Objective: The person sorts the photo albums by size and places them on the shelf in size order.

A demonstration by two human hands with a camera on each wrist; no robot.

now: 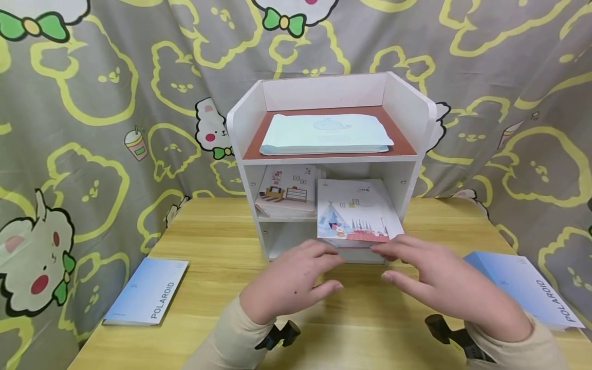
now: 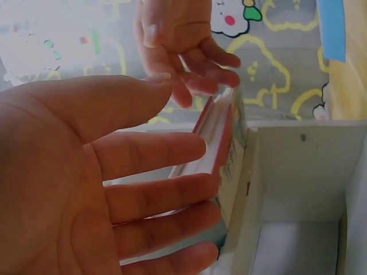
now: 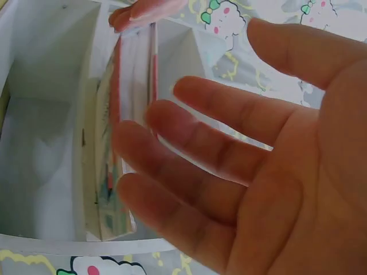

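Head: hands (image 1: 293, 280) (image 1: 437, 277) at book (image 1: 353, 205); blue books (image 1: 145, 290) (image 1: 522, 285): "POLAROID".

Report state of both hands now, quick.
Left hand: open, by the front edge of the tent-picture book, gripping nothing.
Right hand: open, near that book's front right corner, gripping nothing; contact unclear.
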